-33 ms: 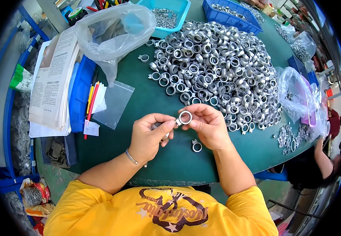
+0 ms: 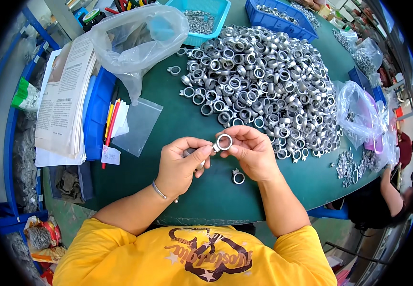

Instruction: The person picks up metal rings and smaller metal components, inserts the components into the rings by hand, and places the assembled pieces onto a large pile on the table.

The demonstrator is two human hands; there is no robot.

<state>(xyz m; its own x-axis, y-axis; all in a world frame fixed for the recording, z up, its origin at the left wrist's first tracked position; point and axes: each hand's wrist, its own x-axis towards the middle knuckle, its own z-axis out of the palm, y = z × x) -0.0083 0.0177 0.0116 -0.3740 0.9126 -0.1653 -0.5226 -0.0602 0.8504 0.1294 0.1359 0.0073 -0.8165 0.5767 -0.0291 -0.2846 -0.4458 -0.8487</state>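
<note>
My right hand (image 2: 254, 152) pinches a silver metal ring (image 2: 224, 142) upright above the green table (image 2: 168, 95). My left hand (image 2: 180, 167) is close against it from the left, fingers curled around a small grey metal part (image 2: 190, 153) that meets the ring's side stub. A second ring with a stub (image 2: 238, 178) lies on the table just below my right hand. Beyond my hands, a large heap of the same silver rings (image 2: 268, 76) covers the far right half of the table.
A clear plastic bag (image 2: 135, 43) and a small flat zip bag (image 2: 137, 126) lie to the left, beside stacked papers (image 2: 66, 95) and pencils (image 2: 111, 126). Blue trays of metal parts (image 2: 282, 16) stand at the back. Another bag (image 2: 359, 117) and another person's arm (image 2: 392, 190) are at right.
</note>
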